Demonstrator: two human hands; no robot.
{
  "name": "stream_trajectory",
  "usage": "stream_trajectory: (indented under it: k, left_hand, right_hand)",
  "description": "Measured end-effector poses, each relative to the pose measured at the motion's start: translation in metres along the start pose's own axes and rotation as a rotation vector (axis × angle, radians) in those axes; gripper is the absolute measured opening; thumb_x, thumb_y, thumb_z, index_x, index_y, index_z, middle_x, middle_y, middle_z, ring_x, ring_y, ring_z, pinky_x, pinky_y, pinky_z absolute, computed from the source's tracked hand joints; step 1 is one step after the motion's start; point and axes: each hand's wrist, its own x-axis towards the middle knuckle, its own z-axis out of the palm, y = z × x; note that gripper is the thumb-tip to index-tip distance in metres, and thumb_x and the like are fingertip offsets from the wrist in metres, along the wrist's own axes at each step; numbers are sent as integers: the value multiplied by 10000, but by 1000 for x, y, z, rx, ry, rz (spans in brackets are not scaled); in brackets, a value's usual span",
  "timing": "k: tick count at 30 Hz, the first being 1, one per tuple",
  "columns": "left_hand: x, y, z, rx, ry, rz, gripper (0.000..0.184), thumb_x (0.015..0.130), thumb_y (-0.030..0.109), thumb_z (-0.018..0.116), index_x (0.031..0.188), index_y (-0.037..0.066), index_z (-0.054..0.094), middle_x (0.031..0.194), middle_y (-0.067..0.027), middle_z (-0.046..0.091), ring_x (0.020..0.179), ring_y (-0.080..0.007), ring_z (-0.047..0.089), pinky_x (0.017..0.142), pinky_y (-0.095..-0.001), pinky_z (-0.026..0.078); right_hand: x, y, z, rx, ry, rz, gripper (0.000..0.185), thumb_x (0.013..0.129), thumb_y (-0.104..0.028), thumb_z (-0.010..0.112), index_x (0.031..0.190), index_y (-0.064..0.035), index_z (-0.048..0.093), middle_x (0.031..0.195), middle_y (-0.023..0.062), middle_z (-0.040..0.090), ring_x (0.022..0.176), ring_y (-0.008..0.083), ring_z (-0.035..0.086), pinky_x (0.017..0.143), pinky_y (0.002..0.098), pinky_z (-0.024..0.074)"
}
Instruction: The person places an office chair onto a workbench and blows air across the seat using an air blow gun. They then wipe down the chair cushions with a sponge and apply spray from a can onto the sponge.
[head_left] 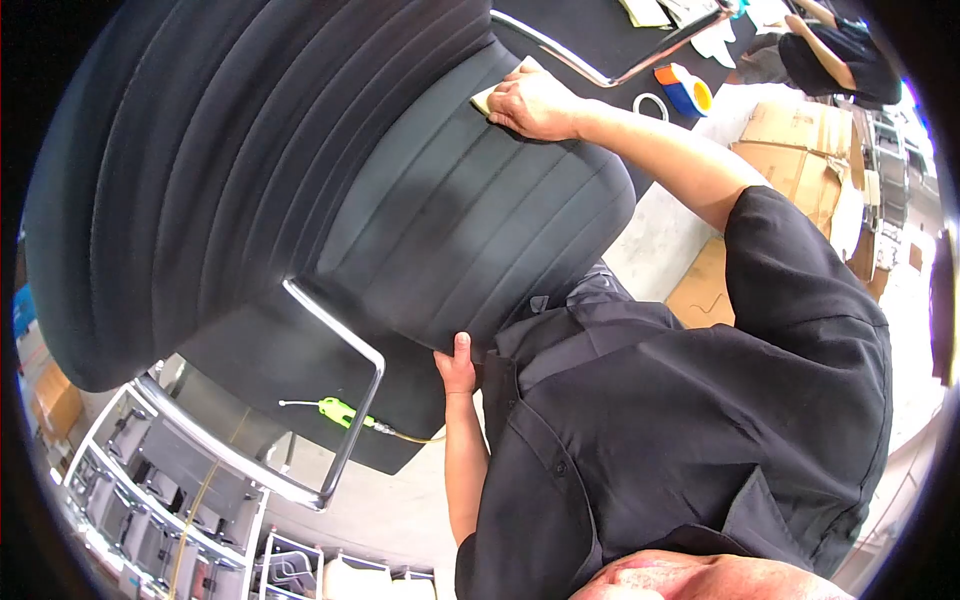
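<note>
A black office chair with stitched ribs fills the view, its tall backrest at the left and its seat in the middle. My right hand presses a folded pale yellow cloth or pad onto the seat near the backrest, fingers closed over it. My left hand is at the seat's near edge with the thumb up along it; the other fingers are mostly hidden. Chrome armrests, one at the near left and one at the top, flank the seat.
A bright green air blow gun with a hose lies on the dark table surface. Behind my right arm are an orange and blue tape roll, cardboard boxes and another person. Metal racks stand lower left.
</note>
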Motion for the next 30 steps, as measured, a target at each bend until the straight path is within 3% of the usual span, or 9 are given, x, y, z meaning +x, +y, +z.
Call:
stream_trajectory:
  k: [6, 10, 12, 14, 18, 21, 24, 28, 30]
  left_hand:
    - [-2, -6, 2, -7, 17, 45, 655, 928, 413, 764, 1302, -92, 580, 1274, -182, 655, 1147, -283, 619, 1029, -388, 455]
    - [3, -8, -3, 51, -45, 24, 611, 930, 399, 754, 1255, -99, 617, 1248, -186, 677, 1143, -287, 633, 1015, -388, 465]
    - [3, -19, -7, 81, -78, -4, 601, 931, 395, 751, 1240, -104, 624, 1247, -188, 681, 1142, -286, 638, 1011, -388, 468]
    - [4, -20, -6, 92, -53, -17, 603, 932, 399, 753, 1240, -103, 625, 1238, -178, 686, 1132, -279, 643, 1006, -390, 473]
    - [-4, 11, 6, -13, 8, 48, 605, 928, 406, 759, 1235, -98, 628, 1225, -170, 690, 1119, -272, 646, 1003, -393, 476]
    - [0, -2, -1, 42, -64, -95, 700, 943, 394, 751, 1381, -92, 501, 1373, -168, 582, 1222, -274, 563, 1087, -382, 408]
    - [7, -26, -5, -14, -80, 50, 636, 910, 435, 773, 1237, -92, 627, 1214, -153, 687, 1093, -260, 640, 994, -385, 475]
    - [-1, 5, -2, 25, -104, -38, 729, 934, 436, 753, 1366, -99, 509, 1357, -169, 590, 1210, -272, 569, 1069, -371, 422]
    - [0, 9, -2, 52, -101, -50, 737, 930, 451, 753, 1357, -102, 518, 1347, -169, 596, 1204, -272, 572, 1063, -369, 427]
  right_hand:
    - [33, -85, 37, 128, -79, -113, 287, 890, -273, 657, 676, -106, 564, 649, 93, 598, 661, 330, 624, 647, 431, 443]
    - [46, -168, 65, 356, -14, -196, 158, 893, -332, 662, 824, -190, 662, 663, 16, 640, 677, 214, 654, 733, 378, 389]
    - [40, -156, 71, 493, 84, -261, 159, 905, -320, 645, 811, -192, 651, 644, 23, 626, 700, 218, 667, 762, 393, 414]
    - [31, -123, 43, 141, -99, -300, 180, 919, -321, 626, 825, -172, 660, 677, 66, 656, 692, 243, 674, 731, 401, 450]
    - [10, -19, 0, 58, -211, 129, 316, 951, -319, 563, 791, -71, 676, 752, 168, 698, 720, 375, 692, 655, 475, 521]
    - [7, 15, -4, -64, -193, 103, 316, 944, -321, 563, 776, -84, 689, 755, 148, 704, 728, 370, 700, 686, 495, 514]
    - [29, -51, 10, -128, -298, 227, 232, 899, -281, 598, 718, -150, 661, 647, 94, 664, 609, 294, 677, 599, 451, 450]
    - [47, -164, 73, 194, -64, -259, 137, 707, -276, 665, 647, -208, 562, 572, -19, 589, 565, 186, 616, 600, 444, 381]
    - [56, -217, 62, 111, -8, -222, 133, 655, -227, 661, 578, -172, 567, 549, -2, 553, 554, 230, 595, 573, 467, 470]
